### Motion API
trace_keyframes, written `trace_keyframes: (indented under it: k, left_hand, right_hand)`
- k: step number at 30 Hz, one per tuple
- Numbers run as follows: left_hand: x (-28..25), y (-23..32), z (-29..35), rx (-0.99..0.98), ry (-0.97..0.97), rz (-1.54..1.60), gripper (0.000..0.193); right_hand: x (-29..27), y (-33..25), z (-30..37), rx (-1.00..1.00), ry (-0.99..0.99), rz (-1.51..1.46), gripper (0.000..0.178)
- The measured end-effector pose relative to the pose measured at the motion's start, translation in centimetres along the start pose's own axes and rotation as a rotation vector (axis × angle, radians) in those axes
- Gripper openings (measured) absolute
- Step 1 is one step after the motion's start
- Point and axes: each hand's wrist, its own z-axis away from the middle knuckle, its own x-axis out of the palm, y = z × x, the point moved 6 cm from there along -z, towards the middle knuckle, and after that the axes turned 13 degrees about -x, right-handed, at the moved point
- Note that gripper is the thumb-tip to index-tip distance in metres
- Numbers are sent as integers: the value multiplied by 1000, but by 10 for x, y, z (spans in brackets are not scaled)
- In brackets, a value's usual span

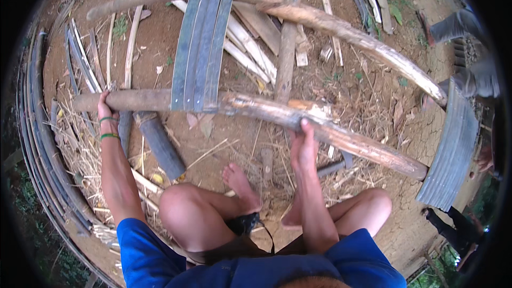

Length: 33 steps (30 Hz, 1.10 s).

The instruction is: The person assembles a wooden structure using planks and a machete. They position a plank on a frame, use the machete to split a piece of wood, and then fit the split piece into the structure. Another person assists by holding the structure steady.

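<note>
A wooden frame lies across the ground before me. Its near pole [250, 108] and far pole [341, 24] are joined by a crosspiece [286, 56]. Four-sided panels of dark split-bamboo slats bridge both poles, one slat panel [198, 48] left of centre and another slat panel [450, 149] at the right end. Round the near pole's left end closes my left hand [106, 108]. My right hand [304, 146] grips the same pole right of its middle, thumb on top, its other fingers mostly hidden.
A thick dark bamboo piece [161, 146] lies by my left knee. Beneath the near pole rests a tool with a dark handle [330, 168]. Split bamboo strips [245, 48] lie beyond, and long bamboo poles [40, 128] curve along the left. A person's legs [458, 26] show at right.
</note>
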Motion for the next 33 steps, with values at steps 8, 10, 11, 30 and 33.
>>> trace_keyframes:
  k: [8,10,11,30,33]
  left_hand:
    - [-54,-18,-53,-8,204,-379,47]
    - [-64,-10,-60,-11,326,-517,53]
    - [-53,-10,-55,-16,375,-582,57]
    - [132,-269,205,-203,-271,-231,81]
    - [187,-297,176,-55,-297,62,96]
  right_hand:
    - [16,18,-9,226,72,-147,40]
    - [12,35,-18,203,7,-151,35]
    - [11,30,-15,183,-15,-159,34]
    - [78,-38,-155,-241,-626,1151,74]
    - [131,15,-203,-128,-596,987,104]
